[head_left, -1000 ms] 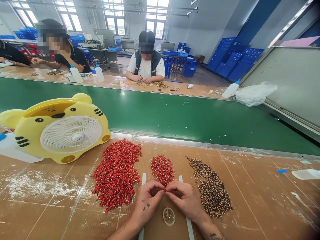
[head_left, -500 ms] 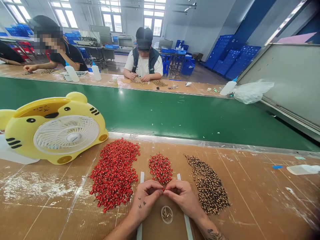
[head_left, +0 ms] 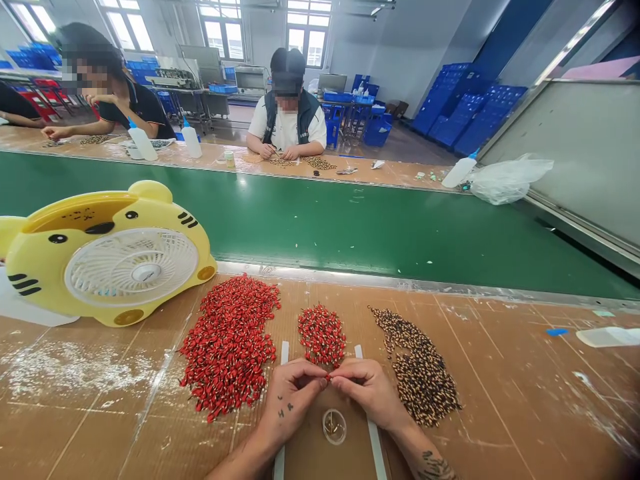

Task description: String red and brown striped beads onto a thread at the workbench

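Fingertip to fingertip, my left hand [head_left: 299, 392] and my right hand [head_left: 367, 392] pinch one small red piece [head_left: 328, 378] between them. Its exact kind is too small to make out. Just beyond my fingers lies a small pile of red pieces with pale tips [head_left: 321, 335]. A much larger pile of the same red pieces [head_left: 233, 347] spreads to the left of my left hand. To the right of my right hand is a pile of small black-and-gold pieces [head_left: 423, 373]. Below my hands sits a round clear dish [head_left: 334, 427] with a few thin gold-coloured bits inside.
A yellow animal-shaped fan [head_left: 115, 257] stands at the left. Past the cardboard-covered table [head_left: 500, 387] runs a green conveyor belt [head_left: 320, 227]. A white bottle [head_left: 607, 337] lies at the right beside a blue cap [head_left: 556, 332]. Co-workers [head_left: 287, 113] sit across the belt.
My hands stay in nearly the same place, still pinching the red piece. The view has shifted slightly, and the co-worker at the far left has moved their head a little.
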`<state>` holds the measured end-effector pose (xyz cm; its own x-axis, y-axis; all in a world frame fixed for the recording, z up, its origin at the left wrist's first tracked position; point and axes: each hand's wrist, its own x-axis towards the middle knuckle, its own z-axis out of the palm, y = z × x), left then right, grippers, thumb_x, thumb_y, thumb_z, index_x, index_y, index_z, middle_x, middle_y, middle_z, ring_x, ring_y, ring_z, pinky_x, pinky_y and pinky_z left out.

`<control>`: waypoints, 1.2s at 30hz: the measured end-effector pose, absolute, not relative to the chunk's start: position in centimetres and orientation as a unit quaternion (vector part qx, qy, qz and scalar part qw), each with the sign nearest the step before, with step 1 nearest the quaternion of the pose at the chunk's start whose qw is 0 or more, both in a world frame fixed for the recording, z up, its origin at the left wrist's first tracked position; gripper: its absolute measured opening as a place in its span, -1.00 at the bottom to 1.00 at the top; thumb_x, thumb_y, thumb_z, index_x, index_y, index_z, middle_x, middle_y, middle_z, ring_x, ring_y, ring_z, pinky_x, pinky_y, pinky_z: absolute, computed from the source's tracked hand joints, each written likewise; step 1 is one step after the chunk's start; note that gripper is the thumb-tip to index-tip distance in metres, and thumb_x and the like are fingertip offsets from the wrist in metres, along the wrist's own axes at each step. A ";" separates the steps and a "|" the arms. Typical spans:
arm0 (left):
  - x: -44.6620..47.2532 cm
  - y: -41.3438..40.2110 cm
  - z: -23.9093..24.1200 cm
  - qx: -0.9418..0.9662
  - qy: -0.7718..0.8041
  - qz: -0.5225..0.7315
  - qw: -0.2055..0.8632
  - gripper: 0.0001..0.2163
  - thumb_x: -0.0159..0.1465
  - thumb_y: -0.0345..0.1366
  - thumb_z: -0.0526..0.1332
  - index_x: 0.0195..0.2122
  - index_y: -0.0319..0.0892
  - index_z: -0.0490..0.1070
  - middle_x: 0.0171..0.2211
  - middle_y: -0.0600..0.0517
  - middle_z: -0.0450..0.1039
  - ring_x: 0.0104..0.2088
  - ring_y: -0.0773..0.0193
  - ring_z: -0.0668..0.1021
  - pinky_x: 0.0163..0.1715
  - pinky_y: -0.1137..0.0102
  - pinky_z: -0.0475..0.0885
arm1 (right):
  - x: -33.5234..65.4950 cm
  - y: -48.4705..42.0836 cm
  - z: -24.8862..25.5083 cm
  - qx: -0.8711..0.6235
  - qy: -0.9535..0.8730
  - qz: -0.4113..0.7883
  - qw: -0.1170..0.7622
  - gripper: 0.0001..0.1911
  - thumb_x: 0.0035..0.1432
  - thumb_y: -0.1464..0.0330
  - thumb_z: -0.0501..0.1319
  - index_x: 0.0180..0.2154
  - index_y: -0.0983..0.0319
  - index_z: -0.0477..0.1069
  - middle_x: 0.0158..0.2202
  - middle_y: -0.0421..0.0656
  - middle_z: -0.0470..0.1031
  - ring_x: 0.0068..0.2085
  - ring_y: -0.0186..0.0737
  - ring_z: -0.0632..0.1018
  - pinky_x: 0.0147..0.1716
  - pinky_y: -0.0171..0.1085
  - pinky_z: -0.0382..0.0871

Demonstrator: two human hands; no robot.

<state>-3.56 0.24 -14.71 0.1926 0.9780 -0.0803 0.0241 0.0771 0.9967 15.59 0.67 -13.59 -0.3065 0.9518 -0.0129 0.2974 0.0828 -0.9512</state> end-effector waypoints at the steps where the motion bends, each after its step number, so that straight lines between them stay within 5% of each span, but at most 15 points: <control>1: -3.6 0.2 -14.7 0.534 0.476 0.417 0.560 -0.90 0.13 -0.35 0.32 -0.42 -0.18 0.65 -0.49 -0.03 0.57 -0.47 0.27 0.53 -0.45 0.47 0.39 | 15.7 0.7 -13.7 -0.479 -0.651 0.483 0.337 -0.55 0.21 0.00 0.26 -0.37 0.24 0.66 -0.52 -0.13 0.52 -0.48 -0.26 0.47 -0.46 -0.34 0.31; 17: -3.6 -0.1 -14.7 0.570 0.497 0.386 0.528 -0.85 0.18 -0.34 0.28 -0.28 -0.17 0.65 -0.43 -0.02 0.63 -0.47 0.27 0.55 -0.46 0.48 0.41 | 15.3 0.8 -14.3 -0.475 -0.621 0.526 0.336 -0.53 0.17 0.01 0.28 -0.47 0.28 0.61 -0.57 -0.17 0.43 -0.55 -0.33 0.38 -0.56 -0.38 0.24; 24: -4.2 0.7 -14.0 0.623 0.469 0.430 0.455 -0.82 0.27 -0.39 0.18 -0.32 -0.12 0.61 -0.33 -0.04 0.61 -0.29 0.22 0.60 -0.26 0.43 0.46 | 15.0 0.8 -14.0 -0.493 -0.655 0.458 0.343 -0.62 0.20 0.09 0.26 -0.33 0.27 0.62 -0.46 -0.12 0.52 -0.45 -0.25 0.46 -0.44 -0.33 0.32; 36: -4.7 5.3 -12.4 0.685 0.529 0.401 0.301 -0.78 0.26 -0.46 0.12 -0.29 -0.16 0.58 -0.36 -0.01 0.60 -0.38 0.25 0.58 -0.34 0.42 0.45 | 14.9 0.4 -13.8 -0.466 -0.702 0.416 0.342 -0.66 0.26 0.17 0.20 -0.40 0.26 0.58 -0.46 -0.14 0.52 -0.41 -0.24 0.48 -0.41 -0.32 0.28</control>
<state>-4.73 5.26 -12.44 0.1190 0.9658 0.2304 0.4837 -0.2591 0.8360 14.92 0.39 -13.78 -0.3308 0.9392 0.0926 0.3705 0.2194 -0.9026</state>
